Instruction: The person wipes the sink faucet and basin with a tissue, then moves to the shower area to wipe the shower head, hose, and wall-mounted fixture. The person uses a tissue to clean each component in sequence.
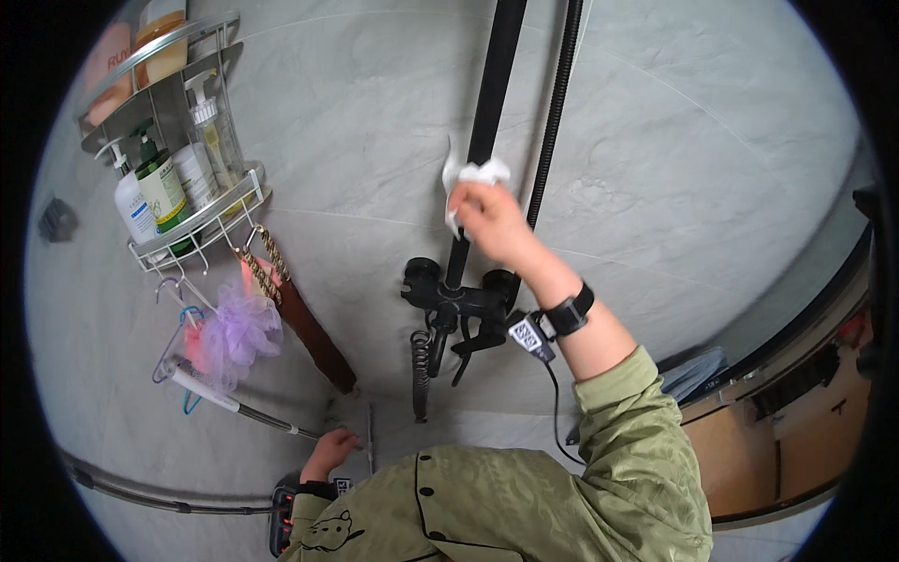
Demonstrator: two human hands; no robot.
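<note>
My right hand (491, 219) presses a crumpled white cloth or tissue (484, 172) around the black shower riser pipe (495, 84). Just below it is the black shower mixer valve (453, 298), fixed to the grey wall. My left hand (331, 451) is low, near my body, with its fingers curled. A grey and white pole (263, 419) runs to that hand; whether the fingers grip it or only lie in front of it, I cannot tell.
Right of the pipe hangs a black ribbed shower hose (557, 105). A wire corner shelf (200, 218) at left holds several pump bottles (160, 186). From its hooks hang a purple bath puff (242, 330) and a long brown back scrubber (316, 341). A cable (557, 414) trails from my right wrist.
</note>
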